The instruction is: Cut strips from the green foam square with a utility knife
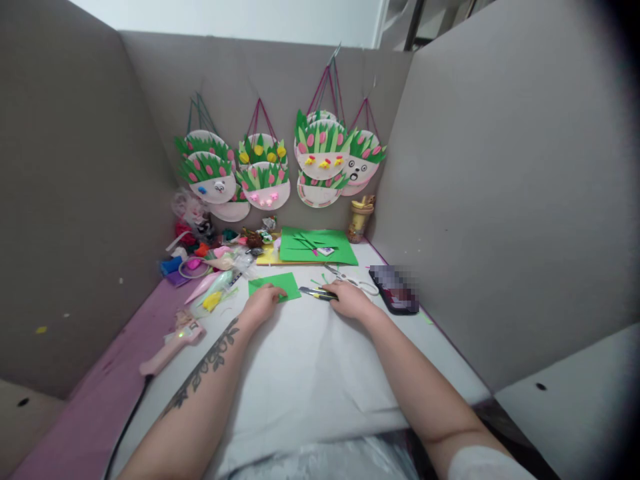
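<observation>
A person's two bare forearms reached forward over a white paper sheet that covered a desk walled in by grey partitions. The left hand lay flat, fingers spread narrowly, pressing on a small green paper piece just beyond the sheet's far edge. The right hand lay just right of that green piece, fingers curled around the handle of a utility knife whose tip pointed toward it.

The green piece looked thin, light and floppy, likely to slide or curl unless pinned flat near an edge; the knife looked stiff and narrow, best held along its handle, away from the blade.

Behind the green piece lay a larger stack of green paper with cut strips on it. Scissors rested right of the green piece, beside a dark pencil case whose contents were blurred. Farther back to the right stood a small yellowish cup; what it held could not be made out. Left of the green piece lay a pile of craft scraps and a pink glue gun. On the back partition hung paper-plate baskets filled with green paper grass and pink and yellow paper flowers.
</observation>
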`<state>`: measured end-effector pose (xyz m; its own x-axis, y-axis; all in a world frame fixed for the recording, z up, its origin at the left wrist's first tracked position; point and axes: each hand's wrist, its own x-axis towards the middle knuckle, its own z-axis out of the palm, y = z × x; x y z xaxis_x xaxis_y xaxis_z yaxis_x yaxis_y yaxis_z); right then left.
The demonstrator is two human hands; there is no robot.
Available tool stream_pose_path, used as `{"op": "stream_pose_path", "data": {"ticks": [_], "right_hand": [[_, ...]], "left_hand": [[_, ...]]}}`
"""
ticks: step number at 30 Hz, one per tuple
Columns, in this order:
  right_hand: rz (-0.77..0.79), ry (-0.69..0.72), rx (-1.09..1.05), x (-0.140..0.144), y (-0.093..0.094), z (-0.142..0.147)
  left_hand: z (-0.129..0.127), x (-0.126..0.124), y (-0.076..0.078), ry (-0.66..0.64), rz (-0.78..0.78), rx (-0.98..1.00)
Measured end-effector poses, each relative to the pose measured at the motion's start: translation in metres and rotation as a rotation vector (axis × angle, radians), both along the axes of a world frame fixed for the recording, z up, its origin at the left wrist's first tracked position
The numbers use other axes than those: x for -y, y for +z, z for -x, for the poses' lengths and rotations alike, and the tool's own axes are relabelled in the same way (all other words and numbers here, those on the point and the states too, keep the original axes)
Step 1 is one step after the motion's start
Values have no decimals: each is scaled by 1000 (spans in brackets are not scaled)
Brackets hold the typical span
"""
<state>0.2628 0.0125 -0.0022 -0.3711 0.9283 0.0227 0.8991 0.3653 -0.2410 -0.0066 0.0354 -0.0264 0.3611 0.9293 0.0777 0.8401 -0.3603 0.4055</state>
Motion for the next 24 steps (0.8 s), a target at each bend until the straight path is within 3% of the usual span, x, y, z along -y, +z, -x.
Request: {"op": "stream_pose_path", "data": {"ticks": [5, 12, 24], "right_hand": [[-1, 32, 73, -1, 4, -3], [-10, 14, 202, -3, 7, 9], [7, 30, 226, 1, 8, 11]], "left_hand": [[3, -1, -5, -94, 24, -36], [-1, 5, 2, -98, 35, -124], [-5, 5, 7, -51, 115, -59]]}}
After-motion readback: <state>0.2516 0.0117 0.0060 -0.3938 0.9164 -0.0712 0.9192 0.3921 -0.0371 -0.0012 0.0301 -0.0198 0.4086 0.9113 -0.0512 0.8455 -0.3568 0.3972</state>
